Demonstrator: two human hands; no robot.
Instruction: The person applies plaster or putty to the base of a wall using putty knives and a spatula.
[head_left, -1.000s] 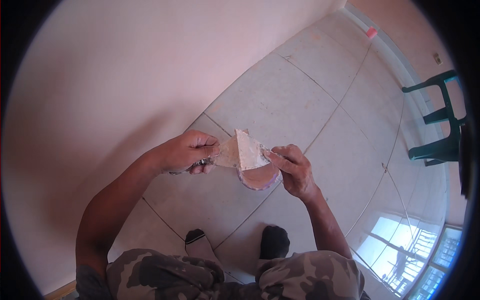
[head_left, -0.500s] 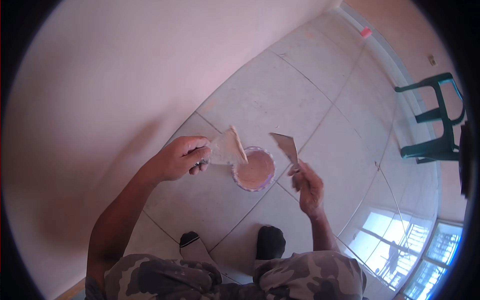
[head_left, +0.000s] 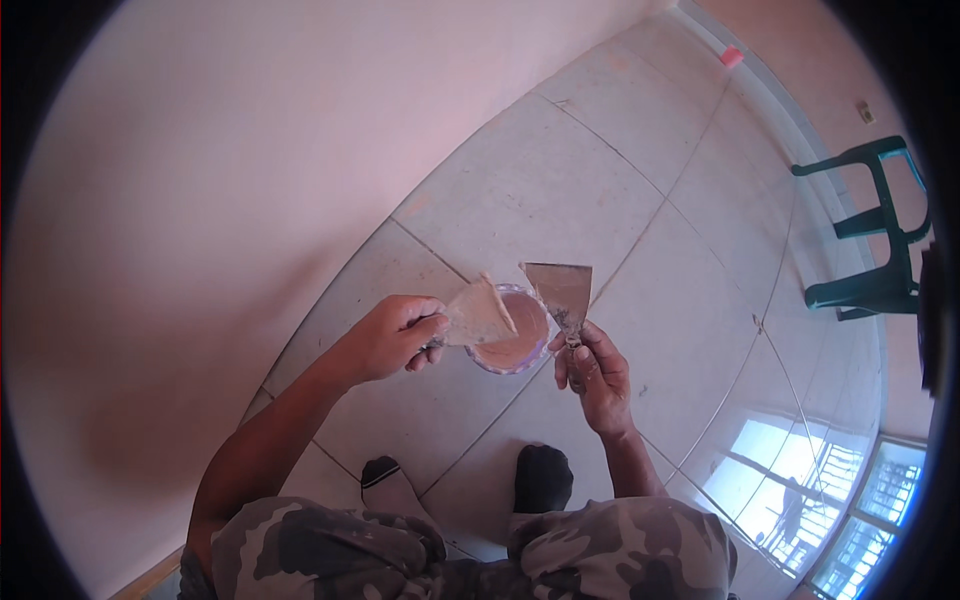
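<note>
My left hand (head_left: 395, 336) is closed on the handle of a putty knife (head_left: 472, 312), whose pale, smeared blade points right with a ridge of paste along its edge. My right hand (head_left: 598, 370) grips a second putty knife (head_left: 560, 287), its greyish blade held upward with paste spots near the handle. Beneath the two blades, a round tub (head_left: 513, 350) of pinkish-brown paste with a white and purple rim sits on the tiled floor, partly hidden by the left blade.
A pale wall (head_left: 200, 170) rises at the left. A green plastic chair (head_left: 870, 220) stands at the right, a small pink object (head_left: 731, 57) lies by the far baseboard, and a window (head_left: 885, 485) shows at lower right. My socked feet (head_left: 542, 475) are below the tub.
The two blades, pressed together a second ago, came apart. Since then my left hand has moved right and down over the tub, and my right blade has turned its flat face toward me.
</note>
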